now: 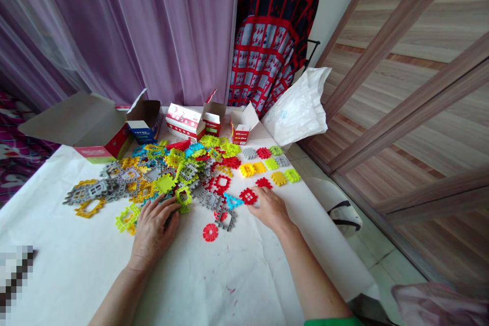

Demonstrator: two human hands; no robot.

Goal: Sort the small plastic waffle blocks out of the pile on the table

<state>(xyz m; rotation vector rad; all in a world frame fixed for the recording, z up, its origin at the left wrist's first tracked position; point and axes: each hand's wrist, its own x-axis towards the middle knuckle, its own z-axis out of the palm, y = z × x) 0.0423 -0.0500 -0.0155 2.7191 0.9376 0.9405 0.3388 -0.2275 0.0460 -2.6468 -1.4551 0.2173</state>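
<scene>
**Two bare hands work at a heap of plastic building tiles**

Nearest, at 11 o'clock, the left hand [153, 232] lies cupped over the front of the heap of plastic building tiles [164, 178], fingers curled against a lime tile [183, 196]; whether it grasps anything I cannot tell. At 1 o'clock the right hand [269, 209] is relaxed and unclenched, its fingertips resting on a red square tile [248, 196], just beside a cyan triangular tile [232, 200]. Between the hands lie a red round tile [210, 232] and a grey tile [225, 219], on a white paper sheet [76, 260].

Farther out at 1 o'clock, small yellow, lime, red and grey tiles [267, 168] sit loosely in rows apart from the heap. At 12 o'clock stand a white-and-red box [185, 122] and a small open carton [241, 125]; a large open carton [100, 127] sits at 11 o'clock. Beyond are a white plastic bag [296, 107] at 1 o'clock, a red patterned cloth [273, 35], a purple curtain [164, 25] and, at 2 o'clock, a wood-grain wardrobe door [401, 86].
</scene>
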